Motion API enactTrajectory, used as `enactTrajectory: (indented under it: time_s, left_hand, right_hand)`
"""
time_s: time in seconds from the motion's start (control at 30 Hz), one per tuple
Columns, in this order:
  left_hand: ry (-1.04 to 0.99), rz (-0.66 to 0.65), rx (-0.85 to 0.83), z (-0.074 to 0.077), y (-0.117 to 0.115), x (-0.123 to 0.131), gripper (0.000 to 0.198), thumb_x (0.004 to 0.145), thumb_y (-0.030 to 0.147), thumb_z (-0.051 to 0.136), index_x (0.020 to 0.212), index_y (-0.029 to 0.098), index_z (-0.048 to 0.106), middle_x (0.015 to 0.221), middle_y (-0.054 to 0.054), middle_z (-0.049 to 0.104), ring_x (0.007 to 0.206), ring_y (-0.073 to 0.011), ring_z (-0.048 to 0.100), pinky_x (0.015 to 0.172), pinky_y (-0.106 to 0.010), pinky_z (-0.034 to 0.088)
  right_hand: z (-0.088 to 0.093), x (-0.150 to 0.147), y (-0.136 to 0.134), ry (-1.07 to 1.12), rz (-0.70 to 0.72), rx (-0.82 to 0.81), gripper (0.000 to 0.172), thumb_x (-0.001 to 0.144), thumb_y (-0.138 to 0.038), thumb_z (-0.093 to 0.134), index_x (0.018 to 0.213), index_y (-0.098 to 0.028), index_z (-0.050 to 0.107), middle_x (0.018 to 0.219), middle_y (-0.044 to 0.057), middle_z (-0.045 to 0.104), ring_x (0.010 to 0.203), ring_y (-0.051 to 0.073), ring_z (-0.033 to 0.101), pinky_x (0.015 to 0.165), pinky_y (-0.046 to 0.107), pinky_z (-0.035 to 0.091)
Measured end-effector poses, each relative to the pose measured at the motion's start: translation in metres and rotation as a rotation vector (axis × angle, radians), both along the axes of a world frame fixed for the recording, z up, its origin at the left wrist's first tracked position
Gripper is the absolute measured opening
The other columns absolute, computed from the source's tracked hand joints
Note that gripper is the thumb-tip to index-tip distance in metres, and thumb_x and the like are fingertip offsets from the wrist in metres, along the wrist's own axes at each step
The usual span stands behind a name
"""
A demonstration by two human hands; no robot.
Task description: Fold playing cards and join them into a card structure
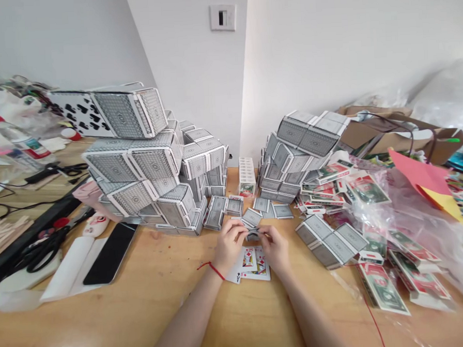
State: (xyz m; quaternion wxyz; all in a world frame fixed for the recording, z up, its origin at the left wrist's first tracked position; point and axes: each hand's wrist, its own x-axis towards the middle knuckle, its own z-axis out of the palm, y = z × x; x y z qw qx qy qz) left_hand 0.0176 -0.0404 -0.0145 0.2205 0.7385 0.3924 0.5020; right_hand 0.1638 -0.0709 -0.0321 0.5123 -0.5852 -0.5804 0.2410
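Both my hands meet over the middle of the table, pinching a grey-backed playing card (pixel 252 235) between them. My left hand (pixel 230 242), with a red string at the wrist, is closed on its left side. Closed on its right edge is my right hand (pixel 274 245). Whether the card is bent or several are joined is too small to tell. Beneath my hands lie loose face-up cards (pixel 262 269), among them red court cards. Just beyond are folded grey cards (pixel 253 217) and a joined card piece (pixel 216 212).
Tall stacks of boxes made from cards stand at left (pixel 138 163) and right (pixel 292 155). A joined card block (pixel 332 240) and card packs (pixel 383 287) lie at right. A black phone (pixel 110 253) and scissors (pixel 45 248) are at left.
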Motion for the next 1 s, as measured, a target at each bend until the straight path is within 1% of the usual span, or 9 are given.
enactTrajectory:
  time_s: [0.1, 0.23, 0.43, 0.6, 0.7, 0.77, 0.83, 0.9, 1.0]
  left_hand:
    - [-0.019, -0.034, -0.103, 0.002, 0.0, -0.001, 0.009, 0.078, 0.019, 0.051, 0.078, 0.019, 0.06, 0.088, -0.005, 0.058, 0.086, -0.0149, 0.056, 0.077, -0.031, 0.047]
    - [-0.076, -0.066, -0.232, 0.002, 0.001, -0.002, 0.01, 0.078, 0.02, 0.05, 0.08, 0.018, 0.059, 0.083, -0.004, 0.062, 0.079, -0.0148, 0.058, 0.073, -0.03, 0.049]
    - [-0.147, 0.001, -0.247, -0.001, -0.004, 0.001, 0.009, 0.076, 0.022, 0.053, 0.077, 0.018, 0.06, 0.08, -0.004, 0.063, 0.078, -0.0147, 0.059, 0.071, -0.028, 0.049]
    - [-0.154, 0.057, -0.265, -0.004, -0.005, 0.003, 0.019, 0.075, 0.024, 0.054, 0.093, 0.018, 0.057, 0.087, -0.005, 0.063, 0.078, -0.0144, 0.059, 0.07, -0.027, 0.048]
    - [-0.063, 0.026, -0.272, -0.003, -0.003, 0.003, 0.021, 0.078, 0.026, 0.051, 0.097, 0.018, 0.055, 0.089, -0.005, 0.062, 0.08, -0.0148, 0.058, 0.071, -0.027, 0.046]
    - [0.054, -0.004, -0.267, -0.001, -0.002, 0.003, 0.017, 0.081, 0.027, 0.045, 0.09, 0.018, 0.056, 0.084, -0.005, 0.062, 0.077, -0.0146, 0.057, 0.068, -0.026, 0.044]
    - [0.176, 0.002, -0.245, -0.001, -0.003, 0.004, 0.021, 0.084, 0.028, 0.038, 0.079, 0.018, 0.055, 0.074, -0.003, 0.059, 0.07, -0.0143, 0.055, 0.063, -0.025, 0.041]
    - [0.257, 0.031, -0.222, -0.001, -0.004, 0.004, 0.025, 0.086, 0.028, 0.034, 0.074, 0.018, 0.054, 0.066, -0.002, 0.056, 0.063, -0.0141, 0.052, 0.058, -0.024, 0.038]
    - [0.269, 0.06, -0.213, -0.003, -0.006, 0.004, 0.025, 0.086, 0.028, 0.033, 0.076, 0.019, 0.054, 0.064, -0.002, 0.057, 0.061, -0.014, 0.053, 0.056, -0.024, 0.036]
  right_hand:
    - [0.002, 0.0, 0.0, 0.054, 0.002, -0.009, 0.015, 0.078, -0.032, 0.047, 0.081, -0.021, 0.056, 0.082, 0.004, 0.064, 0.073, 0.018, 0.061, 0.066, 0.029, 0.048]
    - [0.006, -0.002, 0.001, 0.152, 0.007, -0.029, 0.017, 0.078, -0.035, 0.047, 0.081, -0.021, 0.056, 0.08, 0.005, 0.063, 0.073, 0.018, 0.059, 0.065, 0.029, 0.047]
    - [0.005, -0.006, 0.002, 0.318, 0.041, -0.069, 0.021, 0.077, -0.036, 0.049, 0.09, -0.02, 0.052, 0.083, 0.005, 0.061, 0.077, 0.019, 0.057, 0.067, 0.03, 0.047]
    - [0.004, -0.005, 0.003, 0.375, 0.048, -0.112, 0.018, 0.076, -0.037, 0.05, 0.08, -0.02, 0.052, 0.075, 0.003, 0.056, 0.069, 0.017, 0.054, 0.061, 0.029, 0.049]
    - [0.006, -0.008, 0.002, 0.476, 0.065, -0.128, 0.02, 0.075, -0.04, 0.052, 0.079, -0.021, 0.05, 0.075, 0.001, 0.054, 0.067, 0.016, 0.055, 0.059, 0.03, 0.052]
    - [0.008, -0.011, 0.001, 0.547, 0.073, -0.141, 0.022, 0.073, -0.042, 0.054, 0.079, -0.021, 0.048, 0.077, 0.001, 0.053, 0.067, 0.016, 0.056, 0.057, 0.03, 0.053]
    - [0.009, -0.014, -0.001, 0.59, 0.08, -0.161, 0.024, 0.072, -0.043, 0.055, 0.078, -0.022, 0.046, 0.078, 0.001, 0.053, 0.067, 0.016, 0.057, 0.053, 0.03, 0.054]
    - [0.009, -0.016, -0.002, 0.597, 0.11, -0.194, 0.027, 0.071, -0.045, 0.056, 0.081, -0.023, 0.046, 0.076, 0.0, 0.052, 0.061, 0.015, 0.056, 0.049, 0.03, 0.054]
    - [0.01, -0.016, -0.003, 0.535, 0.191, -0.248, 0.031, 0.071, -0.046, 0.056, 0.089, -0.022, 0.051, 0.073, 0.0, 0.055, 0.054, 0.014, 0.055, 0.047, 0.03, 0.053]
